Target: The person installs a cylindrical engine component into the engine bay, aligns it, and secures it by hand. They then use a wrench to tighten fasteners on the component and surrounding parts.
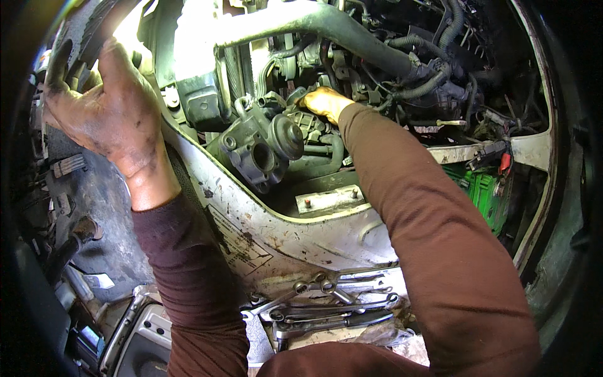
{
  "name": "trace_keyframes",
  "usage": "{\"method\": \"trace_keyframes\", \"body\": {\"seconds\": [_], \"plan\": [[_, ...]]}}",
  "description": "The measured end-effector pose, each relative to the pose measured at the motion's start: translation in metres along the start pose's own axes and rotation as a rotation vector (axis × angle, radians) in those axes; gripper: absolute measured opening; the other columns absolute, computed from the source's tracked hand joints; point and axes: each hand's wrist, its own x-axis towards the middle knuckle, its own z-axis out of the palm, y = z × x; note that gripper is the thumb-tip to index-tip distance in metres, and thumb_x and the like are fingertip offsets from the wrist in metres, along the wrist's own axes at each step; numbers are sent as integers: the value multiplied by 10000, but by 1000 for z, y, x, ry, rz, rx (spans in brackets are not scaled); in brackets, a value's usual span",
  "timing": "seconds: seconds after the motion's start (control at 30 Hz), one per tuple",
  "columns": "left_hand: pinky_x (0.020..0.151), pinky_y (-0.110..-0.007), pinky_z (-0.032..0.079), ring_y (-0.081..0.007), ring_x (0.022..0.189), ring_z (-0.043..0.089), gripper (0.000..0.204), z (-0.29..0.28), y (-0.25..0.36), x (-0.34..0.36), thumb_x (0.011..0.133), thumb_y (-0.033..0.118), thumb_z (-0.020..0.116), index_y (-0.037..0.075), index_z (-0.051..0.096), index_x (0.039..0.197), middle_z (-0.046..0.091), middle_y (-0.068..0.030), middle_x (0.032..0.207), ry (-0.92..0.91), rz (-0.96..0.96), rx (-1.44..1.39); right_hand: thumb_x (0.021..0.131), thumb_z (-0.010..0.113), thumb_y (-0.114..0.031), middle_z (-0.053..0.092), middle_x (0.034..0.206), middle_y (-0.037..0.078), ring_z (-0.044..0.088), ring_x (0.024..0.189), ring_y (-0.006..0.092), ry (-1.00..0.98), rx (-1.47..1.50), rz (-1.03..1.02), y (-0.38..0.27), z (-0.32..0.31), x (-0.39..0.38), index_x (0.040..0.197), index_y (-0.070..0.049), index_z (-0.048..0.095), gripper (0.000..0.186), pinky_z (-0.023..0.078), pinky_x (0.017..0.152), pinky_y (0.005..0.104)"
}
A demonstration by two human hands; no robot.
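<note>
One-handed, reaching with the right hand beyond the dark housing inside the white bay rim, finger grip impossible to tell; holding the left hand aloft, fingers wide, seemingly for clearance; resting wrenches close, presumably for convenience.

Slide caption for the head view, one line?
Right hand deep in an engine bay, left hand raised open, wrenches lying nearby.

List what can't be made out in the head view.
Right hand: exact grip, head view, hidden by the hand itself.
Area just beyond left hand: head view, washed out by glare.
Green case: left part, head view, covered by right sleeve.
</note>
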Motion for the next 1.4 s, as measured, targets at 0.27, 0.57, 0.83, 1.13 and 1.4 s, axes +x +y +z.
{"method": "trace_keyframes", "body": {"seconds": [0.27, 0.57, 0.83, 1.13, 1.4], "plan": [[936, -404, 499, -308, 1032, 625, 429, -22, -16, 7, 861, 116, 710, -93, 609, 1222, 621, -258, 1166, -219, 501, 644, 778, 735, -715, 442, 1512, 310, 396, 1442, 432, 114, 745, 986, -20, 12, 21, 1445, 54, 491, 1047, 335, 1186, 483], [874, -400, 524, -376, 1144, 582, 253, -24, -30, 3, 861, 40, 729, 105, 702, 1105, 558, -235, 1261, -238, 494, 585, 891, 661, -465, 475, 1499, 288, 445, 1423, 392, 191, 860, 1028, -19, 16, 39, 1438, 66, 483, 783, 358, 1171, 434], [872, -403, 523, -362, 1123, 591, 281, -30, -38, 8, 860, 51, 739, 82, 695, 1136, 564, -227, 1224, -228, 616, 596, 819, 695, -346, 464, 1513, 283, 462, 1403, 404, 193, 1088, 1054, -29, -17, 22, 1393, 60, 532, 722, 348, 1166, 476], [833, -357, 549, -263, 943, 671, 317, -20, -11, 3, 852, 55, 702, -66, 659, 1142, 676, -207, 1083, -194, 556, 662, 802, 750, -454, 518, 1458, 291, 501, 1376, 366, 257, 989, 1053, -23, -11, 29, 1410, 68, 519, 834, 375, 1145, 442], [828, -361, 555, -258, 923, 686, 361, -23, -15, 2, 836, 58, 712, -88, 648, 1160, 697, -218, 1070, -241, 529, 718, 850, 689, -402, 577, 1407, 271, 560, 1310, 373, 324, 1036, 790, 3, -17, 32, 1293, 64, 632, 645, 396, 1115, 448]]}}
